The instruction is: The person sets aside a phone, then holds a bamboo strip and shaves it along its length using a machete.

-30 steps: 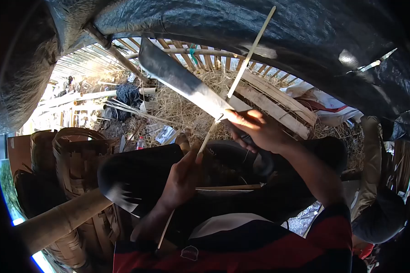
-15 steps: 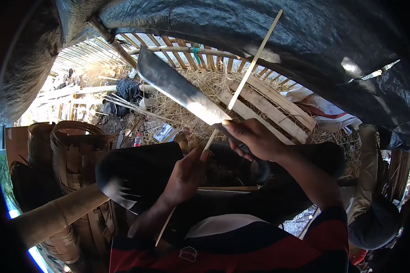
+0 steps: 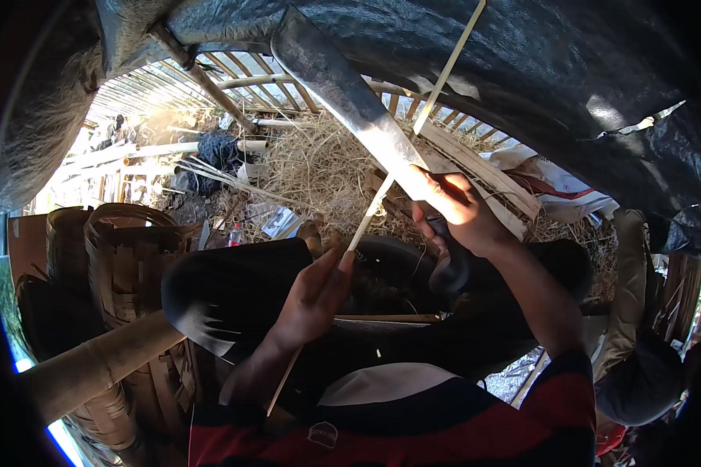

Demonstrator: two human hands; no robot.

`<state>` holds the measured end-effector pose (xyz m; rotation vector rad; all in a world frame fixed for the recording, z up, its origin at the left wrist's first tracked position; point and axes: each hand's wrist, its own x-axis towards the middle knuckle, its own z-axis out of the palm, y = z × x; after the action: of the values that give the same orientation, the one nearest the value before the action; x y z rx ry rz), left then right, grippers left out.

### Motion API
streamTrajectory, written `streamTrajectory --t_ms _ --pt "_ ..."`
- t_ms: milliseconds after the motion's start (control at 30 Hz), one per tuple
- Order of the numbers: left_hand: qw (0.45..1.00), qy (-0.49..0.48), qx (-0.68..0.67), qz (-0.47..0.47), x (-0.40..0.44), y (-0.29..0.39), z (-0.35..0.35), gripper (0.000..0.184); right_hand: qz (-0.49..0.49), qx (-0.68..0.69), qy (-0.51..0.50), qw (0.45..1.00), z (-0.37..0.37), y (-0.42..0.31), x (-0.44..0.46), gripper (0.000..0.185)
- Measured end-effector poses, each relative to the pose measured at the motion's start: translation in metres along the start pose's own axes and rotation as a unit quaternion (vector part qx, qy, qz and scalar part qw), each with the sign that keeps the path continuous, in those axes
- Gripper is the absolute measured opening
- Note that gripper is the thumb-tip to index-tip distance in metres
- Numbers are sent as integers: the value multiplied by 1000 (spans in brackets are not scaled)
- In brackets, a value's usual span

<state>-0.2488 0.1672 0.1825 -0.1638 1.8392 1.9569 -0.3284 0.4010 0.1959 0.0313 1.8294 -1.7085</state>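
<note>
A thin, pale bamboo strip (image 3: 369, 210) runs slantwise from my lap up past the top edge. My left hand (image 3: 316, 292) is closed around its lower part, and the tail end pokes out below the wrist. In my right hand (image 3: 458, 215) is a machete (image 3: 343, 93) with a broad dark blade, its point toward the upper left. The blade crosses over the strip just beyond my fingers, and its lower part shines in the sun. Part of the handle is hidden by my right fingers.
Woven baskets (image 3: 132, 265) and a thick bamboo pole (image 3: 101, 362) stand at my left. Ahead lie dry shavings (image 3: 311, 167), wooden planks (image 3: 475, 167) and a white sack (image 3: 557, 191). Dark plastic sheeting (image 3: 568, 70) hangs overhead, with a slatted bamboo fence (image 3: 288, 93) behind.
The machete and my right hand have moved up and away along the strip, and the blade now covers a farther stretch of it. My left hand has barely moved.
</note>
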Motion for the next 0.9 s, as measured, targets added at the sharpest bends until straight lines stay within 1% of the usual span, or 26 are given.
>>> streamTrajectory --t_ms 33,100,133,200,233,267,300,367,400,433,467,500,533,567,600,633,667,700,733,767,833,867,900 --pt "1000 -11 0 -12 2 1 0 15 5 0 2 1000 3 -2 -2 43" --pt "1000 -21 1 -22 3 2 3 15 -39 -14 -56 998 15 16 1 44" --pt "999 -12 -15 -29 3 1 3 17 -23 -33 -67 997 13 17 2 46" --pt "999 -4 -28 -46 0 2 2 20 -9 -26 -53 998 7 5 0 46" --pt "997 -18 -39 -59 1 7 2 25 3 -29 -38 999 3 -2 -1 47" --pt "996 -34 -51 -69 3 11 3 29 -19 6 -23 1000 0 3 1 48" --pt "996 -33 -52 -69 4 9 3 29 -19 4 -24 1000 3 4 1 48" --pt "986 -51 -111 -111 9 3 4 38 15 -34 -10 999 11 7 -2 52" --pt "986 -51 -110 -110 9 0 2 38 7 -47 -70 996 13 11 -1 53" --pt "979 -63 -153 -119 9 -4 -1 40 6 -48 -70 996 11 9 -1 53" --pt "969 -74 -196 -131 8 -6 -3 41 15 -66 -46 997 10 3 -3 53" --pt "968 -73 -196 -136 6 -4 -3 41 27 -84 -22 996 11 0 -3 53" --pt "970 -74 -186 -142 6 1 -1 42 1 -32 -8 999 8 5 -1 46" --pt "971 -75 -177 -142 7 3 1 43 -19 -20 -22 999 1 1 -3 43" --pt "971 -75 -180 -141 7 1 3 43 -17 -15 -12 1000 2 4 -3 43" --pt "981 -62 -129 -132 8 -2 5 44 -16 -7 -1 1000 5 6 -4 42" --pt "988 -48 -77 -122 10 -4 6 45 13 -46 10 999 8 2 -5 42" --pt "989 -47 -77 -120 10 -4 6 45 42 -84 22 995 10 -3 -6 42" --pt "990 -38 -71 -112 11 -4 6 46 10 -60 16 998 8 6 -3 42" --pt "992 -30 -64 -107 9 -5 5 47 11 -57 16 998 7 6 -4 42" --pt "992 -32 -53 -108 10 -5 5 46 12 -42 21 999 1 0 -3 52" --pt "993 -32 -42 -109 9 -5 6 46 -16 -10 30 999 -3 -2 -3 43" --pt "993 -32 -44 -109 9 -7 6 46 0 -6 62 998 -1 -7 -6 43"
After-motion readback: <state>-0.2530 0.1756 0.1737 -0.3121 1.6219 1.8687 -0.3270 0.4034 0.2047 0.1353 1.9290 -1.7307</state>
